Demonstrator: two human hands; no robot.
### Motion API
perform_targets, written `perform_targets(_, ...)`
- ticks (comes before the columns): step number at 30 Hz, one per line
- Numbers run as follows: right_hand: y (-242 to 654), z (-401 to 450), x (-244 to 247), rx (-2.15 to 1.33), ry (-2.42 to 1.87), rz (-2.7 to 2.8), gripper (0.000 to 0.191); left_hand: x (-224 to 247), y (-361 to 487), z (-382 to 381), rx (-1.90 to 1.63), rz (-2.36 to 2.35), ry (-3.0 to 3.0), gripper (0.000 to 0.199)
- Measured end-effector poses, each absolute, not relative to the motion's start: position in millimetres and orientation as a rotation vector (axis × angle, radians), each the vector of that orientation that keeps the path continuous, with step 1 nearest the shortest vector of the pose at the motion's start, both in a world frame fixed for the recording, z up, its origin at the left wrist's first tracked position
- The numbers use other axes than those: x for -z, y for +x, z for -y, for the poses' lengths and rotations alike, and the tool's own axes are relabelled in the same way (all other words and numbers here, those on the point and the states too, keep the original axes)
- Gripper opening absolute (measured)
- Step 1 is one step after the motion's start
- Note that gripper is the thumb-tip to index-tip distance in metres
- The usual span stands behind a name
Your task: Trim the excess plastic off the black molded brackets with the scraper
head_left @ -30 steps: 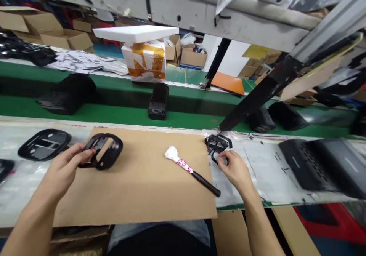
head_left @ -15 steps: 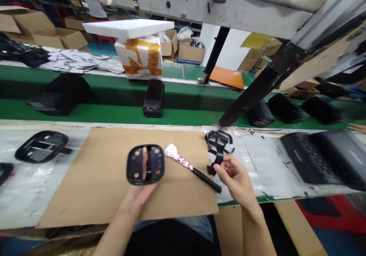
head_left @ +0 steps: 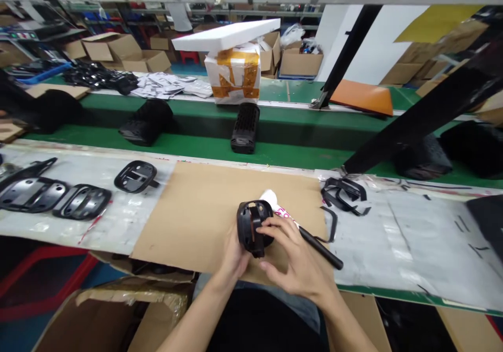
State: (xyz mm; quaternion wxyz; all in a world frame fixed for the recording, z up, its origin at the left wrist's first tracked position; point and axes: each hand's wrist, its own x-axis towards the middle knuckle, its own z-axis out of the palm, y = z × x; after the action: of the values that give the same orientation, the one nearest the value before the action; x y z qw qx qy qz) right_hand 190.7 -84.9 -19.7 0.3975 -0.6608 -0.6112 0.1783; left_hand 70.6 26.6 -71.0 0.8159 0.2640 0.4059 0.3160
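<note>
Black rounded plastic frame (head_left: 245,226) held over flat brown cardboard sheet (head_left: 188,205).
My left hand (head_left: 233,252) grips it; right hand (head_left: 288,255), thumb spread, touches its face. Uneven push could slip it onto the sheet.

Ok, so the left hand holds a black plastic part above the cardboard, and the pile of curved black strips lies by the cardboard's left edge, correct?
Not quite: the head view shows the curved black strips by the right edge of the cardboard. The left hand does hold the black plastic part above it.
</note>
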Motion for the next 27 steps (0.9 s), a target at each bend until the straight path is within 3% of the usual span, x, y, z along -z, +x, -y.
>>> perform_targets(9,188.2,91.6,16.0,-0.41,-1.538,1.475,0.019,68.4,68.0,-29.1,-0.592,-0.782,0.568,0.045)
perform_targets(16,183.3,92.5,18.1,-0.264,-1.61,1.599,0.029,74.3,66.6,-32.4,-0.672,-0.789,0.584,0.052)
perform_targets(20,178.0,93.4,22.4,-0.371,-1.675,1.573,0.028,71.3,69.8,-31.1,-0.771,-0.793,0.67,0.042)
perform_targets(27,172.4,94.1,19.3,-0.648,-1.791,1.652,0.035,70.0,67.7,-36.0,-0.715,-0.781,0.622,0.045)
